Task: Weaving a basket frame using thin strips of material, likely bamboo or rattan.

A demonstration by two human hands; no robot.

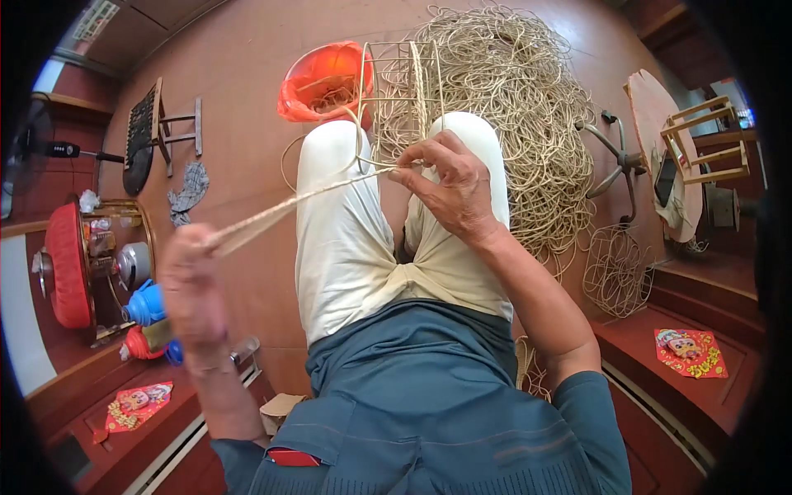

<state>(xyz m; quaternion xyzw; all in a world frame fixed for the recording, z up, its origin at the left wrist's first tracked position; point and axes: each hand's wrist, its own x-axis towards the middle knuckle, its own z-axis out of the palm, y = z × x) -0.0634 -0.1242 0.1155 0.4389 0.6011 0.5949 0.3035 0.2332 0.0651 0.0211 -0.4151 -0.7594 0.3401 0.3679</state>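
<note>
A tan cord [289, 203] runs taut from my left hand to my right, across my lap. My left hand [195, 285], smeared by motion, is out to the left with the cord at its fingers. Over my right knee, my right hand [450, 181] pinches the cord between thumb and fingers. Just beyond my knees stands a wire frame [388, 58] of thin metal rods, with a braided cord strip [418, 78] running along it. Part of the frame is hidden behind my knees and right hand.
A large heap of loose tan cord [528, 107] covers the floor ahead and right. A bin with a red bag [313, 82] stands front left. Chairs [161, 124] and a grey rag [190, 194] lie left; a metal swivel base [623, 161] and wooden stool [701, 136] are right.
</note>
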